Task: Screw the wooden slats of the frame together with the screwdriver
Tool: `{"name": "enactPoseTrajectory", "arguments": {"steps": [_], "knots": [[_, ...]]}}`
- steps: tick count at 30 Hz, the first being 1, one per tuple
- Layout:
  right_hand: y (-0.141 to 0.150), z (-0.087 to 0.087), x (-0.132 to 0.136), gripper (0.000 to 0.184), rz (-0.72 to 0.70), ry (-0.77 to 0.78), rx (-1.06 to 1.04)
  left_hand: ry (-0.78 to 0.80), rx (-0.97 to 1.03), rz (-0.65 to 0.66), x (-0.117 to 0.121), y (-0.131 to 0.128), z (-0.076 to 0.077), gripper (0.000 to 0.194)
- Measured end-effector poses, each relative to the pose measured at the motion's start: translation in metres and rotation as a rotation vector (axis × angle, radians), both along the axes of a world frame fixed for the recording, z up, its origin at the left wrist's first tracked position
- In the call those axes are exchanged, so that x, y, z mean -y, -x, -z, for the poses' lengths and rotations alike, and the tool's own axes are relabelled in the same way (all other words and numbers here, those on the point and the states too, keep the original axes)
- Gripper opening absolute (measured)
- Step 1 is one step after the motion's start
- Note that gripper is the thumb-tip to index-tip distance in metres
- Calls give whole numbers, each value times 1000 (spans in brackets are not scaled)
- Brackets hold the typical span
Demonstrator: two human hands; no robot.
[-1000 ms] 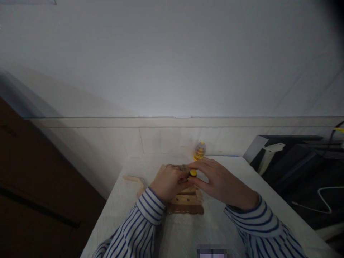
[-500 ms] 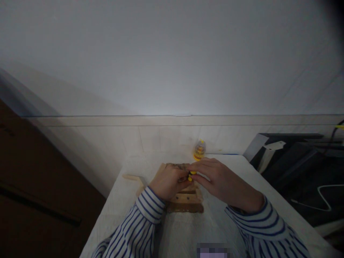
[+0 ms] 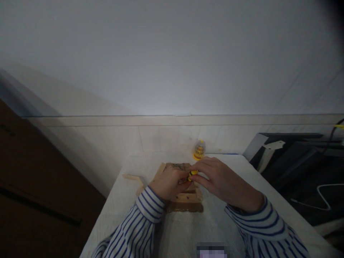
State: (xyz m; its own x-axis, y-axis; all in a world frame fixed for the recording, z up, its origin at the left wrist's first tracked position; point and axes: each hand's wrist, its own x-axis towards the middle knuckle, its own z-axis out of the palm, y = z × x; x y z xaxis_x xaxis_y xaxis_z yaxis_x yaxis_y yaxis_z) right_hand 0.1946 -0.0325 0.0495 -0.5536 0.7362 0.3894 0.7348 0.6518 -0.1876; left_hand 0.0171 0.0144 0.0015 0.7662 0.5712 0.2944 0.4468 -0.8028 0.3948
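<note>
Between the thumb and fingers of my right hand (image 3: 212, 175) is a small yellow-and-black screwdriver (image 3: 192, 173), gripped by its handle; its tip is hidden. My left hand (image 3: 169, 182) is closed just beside it, with the fingertips meeting the screwdriver's left end. What those fingers hold is hidden by the hand. Both hands are over a brown wooden piece of work (image 3: 185, 207), which lies on the table and has two dark holes in its near bar. My left hand covers much of its left side.
A clear-topped container with a yellow base (image 3: 199, 150) stands at the table's back edge. An angled pale wooden strip (image 3: 133, 177) lies left of my hands on the white-covered table (image 3: 115, 215). Dark panels (image 3: 301, 161) lean at the right. A brown cabinet (image 3: 40, 186) is at the left.
The screwdriver's handle has turned slightly in my right fingers, so more of its yellow and black shows. My left hand has hardly moved.
</note>
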Motion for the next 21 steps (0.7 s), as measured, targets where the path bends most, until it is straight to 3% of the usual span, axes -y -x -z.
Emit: {"name": "enactPoseTrajectory", "arguments": {"steps": [14, 21], "knots": [[1, 0, 0, 13, 14, 20, -11, 44, 19, 11, 0, -1, 0, 12], [1, 3, -3, 13, -8, 12, -44, 55, 3, -51, 2, 0, -2, 15]]}}
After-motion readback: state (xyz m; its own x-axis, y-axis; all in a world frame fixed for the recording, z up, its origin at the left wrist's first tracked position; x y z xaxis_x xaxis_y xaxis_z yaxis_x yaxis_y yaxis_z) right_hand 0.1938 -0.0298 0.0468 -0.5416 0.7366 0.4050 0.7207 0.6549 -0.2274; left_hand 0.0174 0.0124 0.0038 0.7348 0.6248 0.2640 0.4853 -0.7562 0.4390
